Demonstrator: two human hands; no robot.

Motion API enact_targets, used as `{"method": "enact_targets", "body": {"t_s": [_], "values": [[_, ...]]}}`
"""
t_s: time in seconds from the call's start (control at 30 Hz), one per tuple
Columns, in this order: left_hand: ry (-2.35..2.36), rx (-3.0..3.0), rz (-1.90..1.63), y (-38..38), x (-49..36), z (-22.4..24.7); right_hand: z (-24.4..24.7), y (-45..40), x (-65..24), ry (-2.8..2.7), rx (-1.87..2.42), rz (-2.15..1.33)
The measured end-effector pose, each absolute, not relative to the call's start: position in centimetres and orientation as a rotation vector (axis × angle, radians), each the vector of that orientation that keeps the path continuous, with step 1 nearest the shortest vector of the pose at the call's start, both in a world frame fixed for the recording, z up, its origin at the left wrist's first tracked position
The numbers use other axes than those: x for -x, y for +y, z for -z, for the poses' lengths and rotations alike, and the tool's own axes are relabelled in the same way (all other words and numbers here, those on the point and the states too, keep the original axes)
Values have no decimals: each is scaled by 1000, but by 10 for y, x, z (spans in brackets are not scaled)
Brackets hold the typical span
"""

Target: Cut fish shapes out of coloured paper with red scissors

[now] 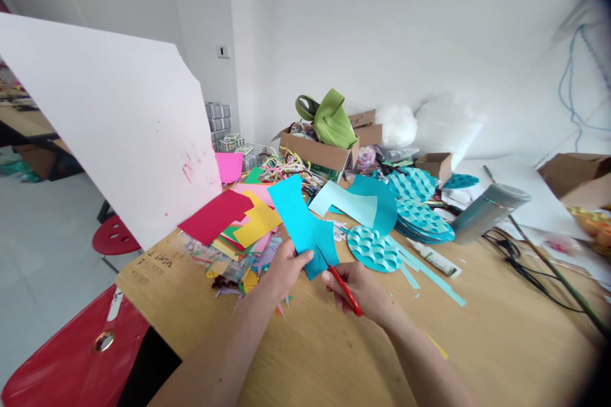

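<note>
My left hand [287,264] pinches the lower left edge of a bright blue sheet of paper [298,216], which has curved cut-outs along its right side. Red-handled scissors [347,292] are in my right hand [356,289], their blades lying against the lower part of the sheet. Just right of the hands lies a blue disc [373,249] covered with pale wavy strips. Behind it rest a pale blue paper piece [354,202] and a plain blue round [382,194]. Several similar patterned discs [422,219] are stacked farther right.
Coloured paper, including a dark red sheet [217,216], and scraps lie to the left. A glue bottle [435,259], pale strips [434,276], a metal tumbler [491,213] and black cable [508,254] lie right. Behind stands a cardboard box [315,149]; a large white board [119,114] leans left.
</note>
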State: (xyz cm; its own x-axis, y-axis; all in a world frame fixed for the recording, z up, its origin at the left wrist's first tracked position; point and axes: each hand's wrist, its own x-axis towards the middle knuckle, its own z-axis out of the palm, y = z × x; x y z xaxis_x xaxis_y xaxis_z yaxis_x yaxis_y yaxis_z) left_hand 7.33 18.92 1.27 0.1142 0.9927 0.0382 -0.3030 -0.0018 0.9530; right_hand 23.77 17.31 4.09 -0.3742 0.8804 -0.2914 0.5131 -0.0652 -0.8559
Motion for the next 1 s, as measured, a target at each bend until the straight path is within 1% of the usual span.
{"method": "enact_targets", "body": {"t_s": [0.27,0.63,0.87,1.0], "values": [[843,-1012,-1270,190,-75,-12,-41,173,-242,-1895,1428,-1460],[1017,-1069,-1340,190,-71,-13,-56,168,-254,-2076,1502,-1410],[984,-1106,-1311,191,-73,-9,-61,167,-252,-2033,1555,-1399],[953,-1158,-1295,192,-74,-7,-58,168,-253,-2020,1520,-1464]]}}
